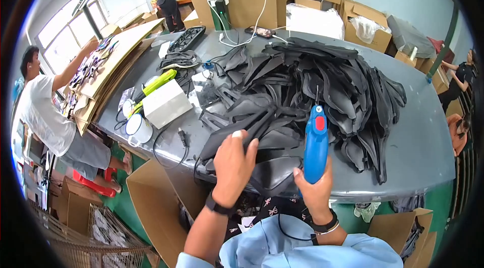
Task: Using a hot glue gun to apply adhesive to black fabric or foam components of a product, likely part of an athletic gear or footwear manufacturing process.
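Note:
My right hand (316,187) is wrapped round a blue handheld tool (316,149) with a red button and a thin metal tip. The tip points away from me, over a heap of flat, dark grey moulded pieces (333,91). At the near side of that heap, my left hand (234,164) is closed on the edge of one dark moulded piece (219,142); its fingertips are partly hidden. Another moulded piece (275,173) lies between my hands, close to the table's front edge.
On the grey table (413,137), left of the heap, are a white box (168,103), a yellow-green tool (160,84), a white mug (138,128) and a loose cable (182,138). An open carton (151,192) stands below the front edge. Several people work around the room.

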{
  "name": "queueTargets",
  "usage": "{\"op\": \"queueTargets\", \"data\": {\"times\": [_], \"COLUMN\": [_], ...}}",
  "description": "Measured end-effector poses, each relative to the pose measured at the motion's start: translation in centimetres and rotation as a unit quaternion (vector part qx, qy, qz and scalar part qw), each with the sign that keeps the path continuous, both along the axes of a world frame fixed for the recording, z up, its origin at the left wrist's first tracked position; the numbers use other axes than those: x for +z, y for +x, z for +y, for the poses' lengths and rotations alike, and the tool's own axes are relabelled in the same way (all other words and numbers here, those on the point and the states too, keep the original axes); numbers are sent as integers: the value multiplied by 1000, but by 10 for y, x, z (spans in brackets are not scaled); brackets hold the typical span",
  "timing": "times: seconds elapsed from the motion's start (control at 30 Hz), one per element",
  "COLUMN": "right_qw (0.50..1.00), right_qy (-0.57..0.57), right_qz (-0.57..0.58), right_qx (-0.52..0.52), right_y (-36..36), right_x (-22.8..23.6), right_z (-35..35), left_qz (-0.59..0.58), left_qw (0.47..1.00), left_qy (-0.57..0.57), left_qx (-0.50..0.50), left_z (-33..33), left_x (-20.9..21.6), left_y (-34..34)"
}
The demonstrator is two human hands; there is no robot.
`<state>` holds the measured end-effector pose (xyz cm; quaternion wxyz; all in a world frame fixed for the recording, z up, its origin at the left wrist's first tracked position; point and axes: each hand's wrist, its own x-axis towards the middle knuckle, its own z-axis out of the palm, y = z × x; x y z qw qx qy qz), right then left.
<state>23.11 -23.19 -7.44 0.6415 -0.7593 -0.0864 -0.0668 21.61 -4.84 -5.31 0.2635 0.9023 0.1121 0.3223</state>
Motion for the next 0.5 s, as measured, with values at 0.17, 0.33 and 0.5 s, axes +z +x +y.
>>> {"op": "queueTargets", "data": {"times": [0.17, 0.33, 0.5], "right_qw": [998, 994, 965], "right_qy": [54, 93, 234], "right_qz": [-3, 30, 64], "right_qx": [22, -46, -97], "right_y": [-5, 6, 14], "right_x": [4, 8, 18], "right_z": [1, -22, -51], "left_qz": [150, 49, -23], "left_qw": [983, 991, 991], "left_qy": [97, -116, -55], "left_qx": [28, 50, 121], "left_z": [8, 41, 82], "left_x": [-21, 9, 11], "left_y": [29, 40, 49]}}
